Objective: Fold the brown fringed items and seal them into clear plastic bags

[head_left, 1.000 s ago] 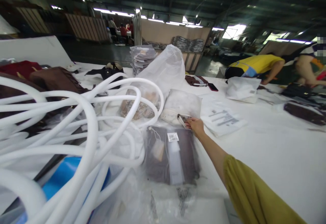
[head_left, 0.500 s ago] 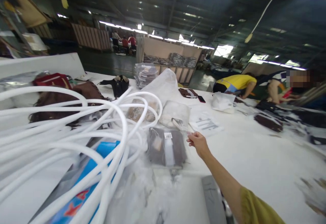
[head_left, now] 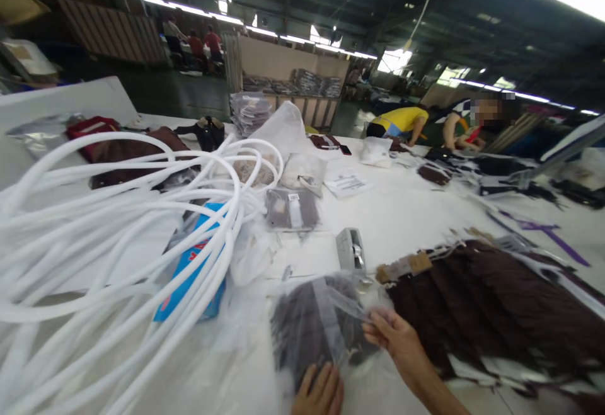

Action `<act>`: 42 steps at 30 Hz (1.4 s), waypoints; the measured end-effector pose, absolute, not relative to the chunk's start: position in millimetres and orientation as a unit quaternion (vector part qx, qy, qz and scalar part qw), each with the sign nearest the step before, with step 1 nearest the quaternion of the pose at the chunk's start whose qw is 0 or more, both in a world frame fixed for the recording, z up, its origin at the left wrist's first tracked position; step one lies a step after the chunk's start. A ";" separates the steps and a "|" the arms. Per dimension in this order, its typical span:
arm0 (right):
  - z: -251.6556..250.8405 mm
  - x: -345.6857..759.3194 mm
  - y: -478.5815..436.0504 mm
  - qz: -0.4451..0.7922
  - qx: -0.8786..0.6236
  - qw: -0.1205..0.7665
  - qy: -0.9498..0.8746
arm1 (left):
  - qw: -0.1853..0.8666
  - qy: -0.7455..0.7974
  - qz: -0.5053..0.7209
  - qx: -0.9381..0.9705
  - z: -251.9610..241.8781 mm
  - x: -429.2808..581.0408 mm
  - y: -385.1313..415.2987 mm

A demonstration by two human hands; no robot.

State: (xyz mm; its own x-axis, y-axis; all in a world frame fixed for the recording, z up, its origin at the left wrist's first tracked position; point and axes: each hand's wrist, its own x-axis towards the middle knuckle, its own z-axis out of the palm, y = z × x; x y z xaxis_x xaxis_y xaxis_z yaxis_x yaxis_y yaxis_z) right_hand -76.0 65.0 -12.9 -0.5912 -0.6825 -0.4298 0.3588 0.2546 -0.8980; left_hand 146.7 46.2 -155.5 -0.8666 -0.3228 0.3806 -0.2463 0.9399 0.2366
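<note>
Close in front of me lies a dark brown folded garment inside a clear plastic bag (head_left: pixel 307 320). My left hand (head_left: pixel 319 391) rests on the bag's near edge with fingers laid flat. At the bag's right side, my right hand (head_left: pixel 390 334) pinches a loose fold of the clear plastic between thumb and fingers. Right of it, a row of dark brown garments (head_left: pixel 463 301) with tan tags (head_left: pixel 405 267) overlaps in layers. A grey tape dispenser (head_left: pixel 350 250) stands just beyond the bag. Farther out is a bagged grey-brown garment (head_left: pixel 293 209) with a white barcode label.
Loops of thick white tubing (head_left: pixel 231 213) cover the left side, partly over a blue box (head_left: pixel 196 261). Behind are white bagged goods (head_left: pixel 302 174), a stack of packed bags (head_left: pixel 250 113) and a phone (head_left: pixel 345 150). A person in yellow (head_left: pixel 399 122) bends over the table at the far right.
My right hand has come back from beside the labelled bagged garment to the nearer bag, where it grips plastic. My left hand has entered view. The camera has tilted down and turned right.
</note>
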 end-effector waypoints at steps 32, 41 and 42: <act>-96.4 1.3 169.3 -0.263 -0.750 0.051 0.605 | 0.143 -0.967 -0.157 0.144 -71.6 165.8 77.5; -129.5 10.7 81.1 -0.251 -0.622 -0.055 0.739 | 0.021 -0.953 -0.235 0.188 -61.4 178.6 77.1; -130.4 11.3 94.0 -0.249 -0.624 -0.069 0.737 | 0.005 -0.943 -0.267 0.196 -56.4 179.7 73.2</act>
